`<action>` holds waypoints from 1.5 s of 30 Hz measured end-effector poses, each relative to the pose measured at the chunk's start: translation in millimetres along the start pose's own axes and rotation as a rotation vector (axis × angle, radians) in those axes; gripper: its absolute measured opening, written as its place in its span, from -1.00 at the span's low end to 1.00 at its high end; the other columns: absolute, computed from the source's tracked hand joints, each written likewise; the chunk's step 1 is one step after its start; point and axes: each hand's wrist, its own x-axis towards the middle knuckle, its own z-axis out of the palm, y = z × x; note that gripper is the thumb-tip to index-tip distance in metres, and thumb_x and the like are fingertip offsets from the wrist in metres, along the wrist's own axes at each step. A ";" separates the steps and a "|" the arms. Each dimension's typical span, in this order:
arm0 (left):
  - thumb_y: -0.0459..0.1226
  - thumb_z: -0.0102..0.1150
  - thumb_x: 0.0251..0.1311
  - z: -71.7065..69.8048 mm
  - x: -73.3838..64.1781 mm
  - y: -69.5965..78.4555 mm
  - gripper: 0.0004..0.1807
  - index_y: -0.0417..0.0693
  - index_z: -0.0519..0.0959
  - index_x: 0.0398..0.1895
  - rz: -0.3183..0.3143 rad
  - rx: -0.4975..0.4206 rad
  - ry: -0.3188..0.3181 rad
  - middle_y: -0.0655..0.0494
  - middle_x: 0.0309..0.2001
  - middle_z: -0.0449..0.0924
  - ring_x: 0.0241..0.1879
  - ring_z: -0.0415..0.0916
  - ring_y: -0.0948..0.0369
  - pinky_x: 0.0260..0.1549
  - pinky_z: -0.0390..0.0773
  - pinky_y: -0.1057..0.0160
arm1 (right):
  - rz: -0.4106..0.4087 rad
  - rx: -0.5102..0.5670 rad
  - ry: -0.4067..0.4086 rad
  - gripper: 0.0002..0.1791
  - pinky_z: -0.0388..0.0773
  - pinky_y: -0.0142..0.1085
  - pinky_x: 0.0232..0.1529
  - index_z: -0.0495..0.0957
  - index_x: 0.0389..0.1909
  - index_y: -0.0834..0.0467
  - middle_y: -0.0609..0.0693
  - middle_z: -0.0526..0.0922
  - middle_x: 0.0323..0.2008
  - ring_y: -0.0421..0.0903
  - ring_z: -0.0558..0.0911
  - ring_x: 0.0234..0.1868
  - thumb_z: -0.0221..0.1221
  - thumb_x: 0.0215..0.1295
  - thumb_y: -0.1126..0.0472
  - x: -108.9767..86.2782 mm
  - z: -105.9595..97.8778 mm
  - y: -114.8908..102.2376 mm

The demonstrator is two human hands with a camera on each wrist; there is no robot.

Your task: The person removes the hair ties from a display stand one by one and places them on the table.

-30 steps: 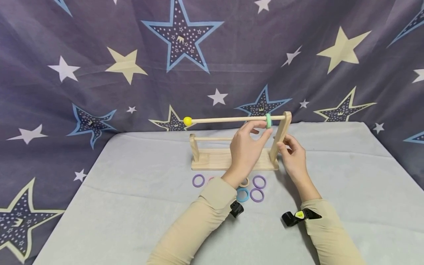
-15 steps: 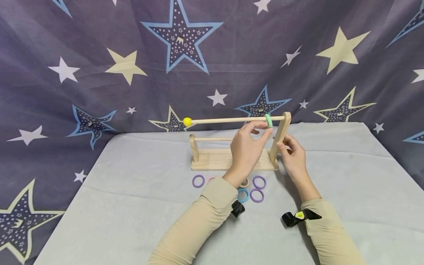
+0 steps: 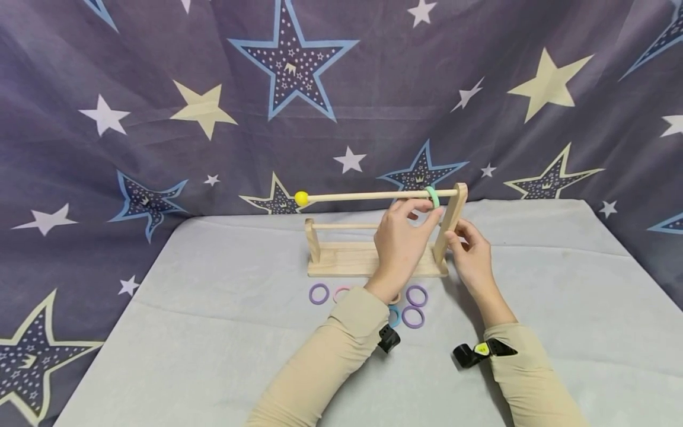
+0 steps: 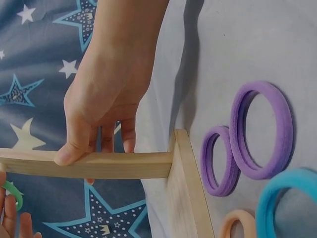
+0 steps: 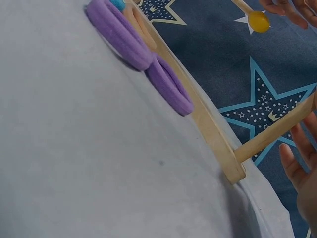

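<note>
In the head view, my left hand [image 3: 402, 240] pinches a green hair tie [image 3: 434, 198] between thumb and fingers. The hair tie is around the upper rod [image 3: 368, 195] of a wooden rack, near the rod's right end, its top leaning left. My right hand [image 3: 472, 255] holds the rack's tall right post [image 3: 453, 216]; the left wrist view shows the thumb on one face of the post [image 4: 116, 165] and fingers behind it. A yellow ball [image 3: 301, 198] caps the rod's left end. My left forearm hides part of the base and some hair ties.
In front of the rack's base [image 3: 341, 261] lie several hair ties: purple ones [image 3: 319, 294], a pink one [image 3: 340, 292], a blue one [image 3: 394, 316] and a beige one [image 4: 237, 218]. A lower rod [image 3: 344, 226] runs above the base. A star-patterned cloth [image 3: 352, 130] hangs behind the table.
The green hair tie has tilted on the rod, its top leaning left and its bottom right. My left hand has shifted slightly right and down with it. My right hand stays on the post.
</note>
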 end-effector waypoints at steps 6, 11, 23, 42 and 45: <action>0.05 0.35 0.18 -1.0 -1.5 -0.6 -0.80 0.21 0.75 -0.26 0.022 -0.017 0.016 0.38 -0.25 0.62 -0.26 0.52 0.38 -0.40 0.42 0.35 | 0.002 -0.005 -0.001 -0.66 0.48 -0.53 -0.18 0.47 0.12 0.52 -0.06 0.57 -0.23 -0.35 0.51 -0.17 0.14 0.36 0.47 -1.2 0.0 -0.7; 0.01 0.39 0.16 -4.3 -1.9 -1.2 -0.82 0.18 0.76 -0.27 0.035 -0.047 0.041 0.38 -0.24 0.64 -0.28 0.51 0.41 -0.41 0.42 0.37 | -0.003 -0.004 -0.006 -0.67 0.48 -0.53 -0.19 0.48 0.11 0.53 -0.03 0.58 -0.23 -0.35 0.52 -0.17 0.14 0.36 0.48 -1.9 -0.1 -0.7; 0.00 0.39 0.16 -16.8 -5.1 -6.3 -0.82 0.18 0.77 -0.28 0.041 -0.074 0.045 0.39 -0.23 0.65 -0.26 0.50 0.41 -0.40 0.44 0.36 | -0.016 -0.004 0.003 -0.67 0.48 -0.53 -0.18 0.49 0.09 0.52 -0.04 0.60 -0.23 -0.34 0.52 -0.16 0.15 0.36 0.45 -2.1 -0.5 1.0; -0.08 0.39 0.18 -38.2 -0.4 -21.9 -0.84 0.11 0.76 -0.24 0.028 -0.136 0.093 0.36 -0.19 0.69 -0.21 0.57 0.26 -0.37 0.50 0.26 | -0.050 0.008 0.000 -0.70 0.49 -0.57 -0.22 0.50 0.06 0.54 -0.03 0.58 -0.25 -0.36 0.53 -0.19 0.14 0.34 0.51 -0.4 -0.5 2.6; -0.07 0.38 0.19 -41.1 0.1 -24.1 -0.84 0.11 0.76 -0.25 0.028 -0.144 0.093 0.37 -0.20 0.69 -0.20 0.57 0.25 -0.35 0.50 0.25 | -0.046 0.009 -0.001 -0.70 0.49 -0.57 -0.21 0.50 0.06 0.54 -0.04 0.59 -0.25 -0.35 0.53 -0.19 0.14 0.34 0.50 -0.1 -0.4 1.9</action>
